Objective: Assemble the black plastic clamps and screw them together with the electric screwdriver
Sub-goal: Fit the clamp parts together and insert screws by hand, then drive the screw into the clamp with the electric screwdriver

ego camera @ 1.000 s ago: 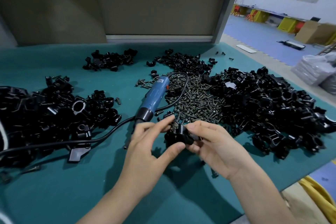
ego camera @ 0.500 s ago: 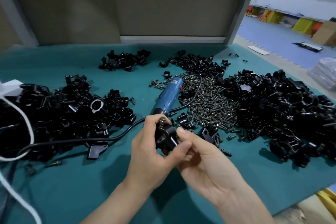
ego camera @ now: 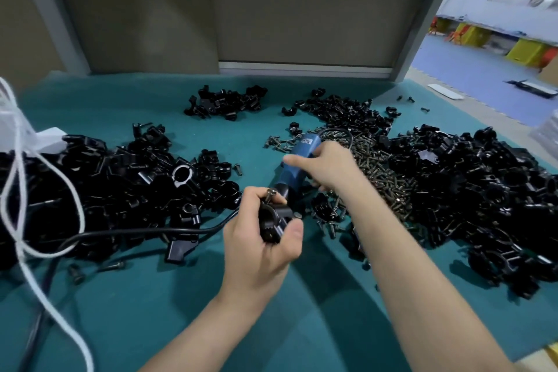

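Observation:
My left hand point(ego camera: 262, 248) grips a black plastic clamp point(ego camera: 273, 220) above the green table, with a screw point(ego camera: 269, 192) standing in its top. My right hand point(ego camera: 329, 166) reaches forward and wraps around the blue electric screwdriver point(ego camera: 297, 160), which lies on the table just beyond the clamp. The screwdriver's black cable point(ego camera: 145, 232) runs left across the mat. A pile of metal screws point(ego camera: 380, 172) lies right of the screwdriver.
Big heaps of black clamp parts lie at the left point(ego camera: 99, 187) and right point(ego camera: 483, 190), smaller ones at the back point(ego camera: 225, 103). A white cord point(ego camera: 36, 190) loops at the far left. The table's right edge point(ego camera: 540, 353) drops to a blue floor.
My right hand let go of the clamp and moved forward onto the screwdriver. My left hand keeps holding the clamp alone. The view shifted right.

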`<state>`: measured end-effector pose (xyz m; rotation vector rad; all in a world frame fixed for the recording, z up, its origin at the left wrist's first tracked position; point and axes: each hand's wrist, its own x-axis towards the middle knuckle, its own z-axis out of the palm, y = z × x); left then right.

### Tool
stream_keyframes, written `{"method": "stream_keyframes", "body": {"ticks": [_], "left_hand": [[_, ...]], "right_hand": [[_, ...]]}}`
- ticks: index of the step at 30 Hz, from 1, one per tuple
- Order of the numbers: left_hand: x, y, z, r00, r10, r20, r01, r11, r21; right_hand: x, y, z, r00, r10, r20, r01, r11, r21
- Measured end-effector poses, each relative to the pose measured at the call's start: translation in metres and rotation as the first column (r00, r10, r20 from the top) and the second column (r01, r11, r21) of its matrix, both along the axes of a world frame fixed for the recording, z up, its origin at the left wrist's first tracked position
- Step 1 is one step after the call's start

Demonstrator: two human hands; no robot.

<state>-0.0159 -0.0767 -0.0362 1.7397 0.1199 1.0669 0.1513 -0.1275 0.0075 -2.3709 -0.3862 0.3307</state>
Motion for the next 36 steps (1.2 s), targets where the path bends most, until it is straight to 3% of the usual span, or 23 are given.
{"method": "stream_keyframes", "body": {"ticks": [2, 6, 8, 9, 11, 14, 17, 18, 20, 22, 26, 31, 36], "left_hand": [[0.001, 0.004, 0.0, 0.999, 0.038, -0.009, -0.038, 0.999, -0.001], [0.003, 0.02, -0.002, 0.994, 0.111, -0.022, -0.112, 0.991, -0.068], [0.003, 0.026, -0.002, 0.989, 0.143, -0.033, -0.145, 0.985, -0.093], [0.003, 0.028, -0.002, 0.986, 0.161, -0.036, -0.164, 0.982, -0.095], [0.003, 0.031, -0.002, 0.984, 0.174, -0.047, -0.178, 0.977, -0.12], [0.004, 0.035, -0.004, 0.983, 0.164, -0.079, -0.176, 0.969, -0.174], [0.006, 0.04, -0.008, 0.981, 0.131, -0.145, -0.154, 0.974, -0.165], [0.008, 0.041, -0.009, 0.978, 0.122, -0.172, -0.146, 0.979, -0.139], [0.011, 0.041, -0.011, 0.964, 0.107, -0.242, -0.127, 0.99, -0.066], [0.014, 0.04, -0.012, 0.95, 0.072, -0.303, -0.083, 0.996, -0.024], [0.015, 0.037, -0.015, 0.936, -0.016, -0.353, 0.022, 1.0, 0.013], [0.013, 0.037, -0.013, 0.941, 0.002, -0.338, 0.032, 0.995, 0.094], [0.012, 0.038, -0.011, 0.948, 0.007, -0.319, 0.025, 0.995, 0.096]], "right_hand": [[0.009, 0.021, -0.011, 0.998, -0.066, 0.013, 0.067, 0.989, -0.131], [0.015, 0.038, -0.024, 0.983, -0.175, -0.047, 0.171, 0.982, -0.074], [0.02, 0.033, -0.027, 0.975, -0.189, -0.114, 0.197, 0.979, 0.058], [0.023, 0.03, -0.027, 0.963, -0.18, -0.203, 0.223, 0.95, 0.217], [0.028, 0.024, -0.026, 0.908, -0.068, -0.414, 0.309, 0.776, 0.55], [0.029, 0.014, -0.027, 0.817, 0.128, -0.562, 0.467, 0.426, 0.775], [0.031, 0.004, -0.025, 0.698, 0.447, -0.56, 0.661, -0.099, 0.744], [0.031, 0.001, -0.022, 0.692, 0.519, -0.502, 0.676, -0.221, 0.703], [0.031, -0.005, -0.014, 0.704, 0.584, -0.405, 0.668, -0.351, 0.656], [0.031, -0.007, -0.007, 0.717, 0.603, -0.35, 0.643, -0.378, 0.666], [0.029, -0.005, 0.004, 0.745, 0.553, -0.374, 0.609, -0.335, 0.719], [0.027, -0.005, 0.014, 0.834, 0.441, -0.33, 0.485, -0.304, 0.82], [0.022, 0.001, 0.021, 0.855, 0.438, -0.279, 0.419, -0.267, 0.868]]}}
